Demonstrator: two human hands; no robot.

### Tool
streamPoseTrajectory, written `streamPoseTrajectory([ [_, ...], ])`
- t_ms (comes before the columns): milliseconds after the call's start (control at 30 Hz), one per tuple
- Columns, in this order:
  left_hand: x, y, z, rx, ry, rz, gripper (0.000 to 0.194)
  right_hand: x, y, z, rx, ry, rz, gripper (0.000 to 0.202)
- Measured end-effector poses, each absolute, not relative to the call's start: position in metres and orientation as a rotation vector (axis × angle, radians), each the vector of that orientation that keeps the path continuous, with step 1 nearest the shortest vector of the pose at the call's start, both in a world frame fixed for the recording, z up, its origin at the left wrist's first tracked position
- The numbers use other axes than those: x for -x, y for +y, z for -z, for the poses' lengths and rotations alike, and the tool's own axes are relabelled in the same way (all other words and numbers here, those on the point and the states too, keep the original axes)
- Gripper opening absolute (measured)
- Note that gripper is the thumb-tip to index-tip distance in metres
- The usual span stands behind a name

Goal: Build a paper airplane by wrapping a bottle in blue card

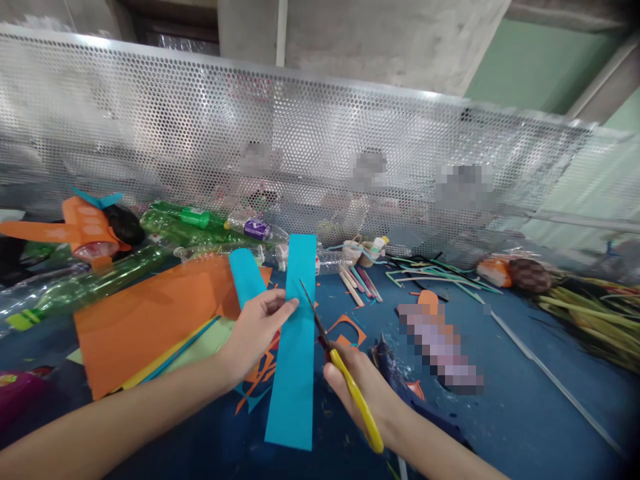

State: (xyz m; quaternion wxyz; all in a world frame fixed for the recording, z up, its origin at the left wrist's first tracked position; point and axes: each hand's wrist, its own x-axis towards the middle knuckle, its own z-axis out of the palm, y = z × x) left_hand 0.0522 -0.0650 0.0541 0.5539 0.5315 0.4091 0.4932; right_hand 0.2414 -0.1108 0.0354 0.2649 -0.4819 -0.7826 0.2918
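A long blue paper strip (pixel 295 373) stands up from the table in front of me, pinched at its left edge by my left hand (pixel 260 323). Yellow-handled scissors (pixel 356 397) are in my right hand (pixel 357 373), their dark blades pointing up and left across the strip's right side. Whether the blades touch the paper I cannot tell. Just behind my left hand a rounded blue paper piece (pixel 246 277) rests on a large orange sheet (pixel 150 320). Orange paper scraps (pixel 260 373) lie beneath the strip.
Plastic bottles (pixel 200 230) line the back left near an orange paper plane-like model (pixel 83 227). A dark blue glue gun (pixel 400 373) lies right of my right hand. Farther right are thin strips (pixel 450 277) and dry stalks (pixel 590 313). A perforated metal screen (pixel 320 147) stands behind.
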Motion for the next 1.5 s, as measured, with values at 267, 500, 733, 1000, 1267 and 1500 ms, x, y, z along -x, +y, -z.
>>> streamPoseTrajectory([
  [267, -0.055, -0.068, -0.054, -1.177, 0.969, -1.188, 0.025, -0.241, -0.112, -0.033, 1.322, -2.124, -0.781, 0.045],
  [500, -0.055, -0.068, -0.055, -1.114, 0.905, -1.151, 0.022, -0.238, -0.114, -0.032, 1.245, -2.078, -0.839, 0.052],
  [733, -0.057, -0.071, -0.054, -1.053, 0.849, -1.182, 0.023, -0.236, -0.119, -0.037, 1.202, -1.981, -0.966, 0.054],
  [1000, -0.057, -0.074, -0.057, -1.105, 0.892, -1.180, 0.024, -0.241, -0.121, -0.041, 1.121, -2.107, -1.009, 0.051],
  [1267, -0.055, -0.072, -0.061, -1.186, 0.955, -1.172, 0.021, -0.242, -0.123, -0.048, 1.080, -2.166, -0.983, 0.051],
  [1500, -0.054, -0.073, -0.062, -1.264, 0.959, -1.164, 0.020, -0.242, -0.122, -0.048, 1.083, -2.165, -0.962, 0.052],
])
